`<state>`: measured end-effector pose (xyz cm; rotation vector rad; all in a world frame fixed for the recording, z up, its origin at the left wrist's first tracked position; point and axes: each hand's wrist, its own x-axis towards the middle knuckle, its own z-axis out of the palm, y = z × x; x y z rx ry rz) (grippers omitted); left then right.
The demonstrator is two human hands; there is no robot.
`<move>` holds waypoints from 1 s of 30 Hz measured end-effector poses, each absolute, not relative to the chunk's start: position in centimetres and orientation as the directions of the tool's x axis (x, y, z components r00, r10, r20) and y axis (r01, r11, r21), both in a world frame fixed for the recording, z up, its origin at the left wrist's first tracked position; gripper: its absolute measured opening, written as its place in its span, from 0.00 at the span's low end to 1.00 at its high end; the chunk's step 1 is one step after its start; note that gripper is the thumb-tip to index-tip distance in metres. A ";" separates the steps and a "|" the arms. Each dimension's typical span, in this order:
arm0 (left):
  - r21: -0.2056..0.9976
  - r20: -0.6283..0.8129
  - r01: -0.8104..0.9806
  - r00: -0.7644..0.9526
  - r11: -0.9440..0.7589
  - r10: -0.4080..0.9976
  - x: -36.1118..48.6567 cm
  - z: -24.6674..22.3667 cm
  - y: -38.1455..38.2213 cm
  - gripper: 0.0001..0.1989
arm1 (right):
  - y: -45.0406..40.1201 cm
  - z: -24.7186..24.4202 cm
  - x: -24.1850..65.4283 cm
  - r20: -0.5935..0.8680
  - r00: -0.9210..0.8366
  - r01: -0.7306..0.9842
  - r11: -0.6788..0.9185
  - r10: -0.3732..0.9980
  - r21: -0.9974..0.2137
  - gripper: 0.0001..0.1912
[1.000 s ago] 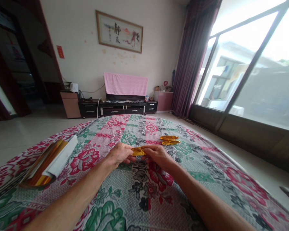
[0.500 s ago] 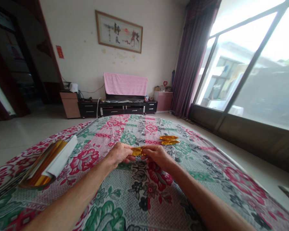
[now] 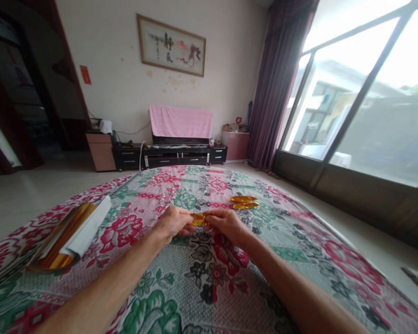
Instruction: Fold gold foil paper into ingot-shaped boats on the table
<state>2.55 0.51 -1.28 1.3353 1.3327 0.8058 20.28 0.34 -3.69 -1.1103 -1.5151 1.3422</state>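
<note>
A small piece of folded gold foil paper [image 3: 198, 219] is stretched between my two hands, just above the flowered tablecloth. My left hand [image 3: 176, 221] pinches its left end between thumb and fingers. At the other end, my right hand [image 3: 226, 224] grips the foil the same way. Both ends of the paper are partly hidden under the fingers. Beyond my right hand lie two boat-shaped folded gold foil pieces, a farther one [image 3: 244, 198] and a nearer one [image 3: 246, 205], side by side on the cloth.
A stack of gold and white paper sheets [image 3: 68, 239] lies curled on the left of the table. The round table wears a flowered tablecloth [image 3: 153, 278]. Past its far edge stand a black TV cabinet [image 3: 177, 160] and a television under a pink cloth [image 3: 181, 121]. Windows line the right.
Both hands keep their pinch on the gold foil paper, nearly still. The whole view has shifted very slightly.
</note>
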 end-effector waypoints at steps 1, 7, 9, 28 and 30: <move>0.952 -0.202 0.263 0.159 0.156 0.966 2.5 -1.3 0.5 0.14 | 0.3 -3.7 20.3 0.016 -0.281 0.098 0.045 0.959 -0.994 0.12; 0.961 -0.208 0.222 0.169 0.168 0.963 2.4 -1.3 0.6 0.14 | 0.1 -3.5 20.1 0.005 -0.259 0.030 0.013 0.966 -0.999 0.11; 0.964 -0.194 0.215 0.168 0.156 0.967 2.5 -1.4 0.6 0.14 | 0.0 -3.4 19.9 0.001 -0.229 -0.022 -0.004 0.973 -1.000 0.12; 0.950 -0.154 0.288 0.101 0.119 0.983 2.9 -1.3 0.4 0.16 | -0.2 -3.1 19.7 -0.004 -0.252 0.024 0.002 0.968 -1.000 0.11; 0.950 -0.151 0.290 0.103 0.116 0.983 2.8 -1.3 0.4 0.15 | -0.1 -3.2 19.7 0.000 -0.254 0.030 0.007 0.967 -1.000 0.11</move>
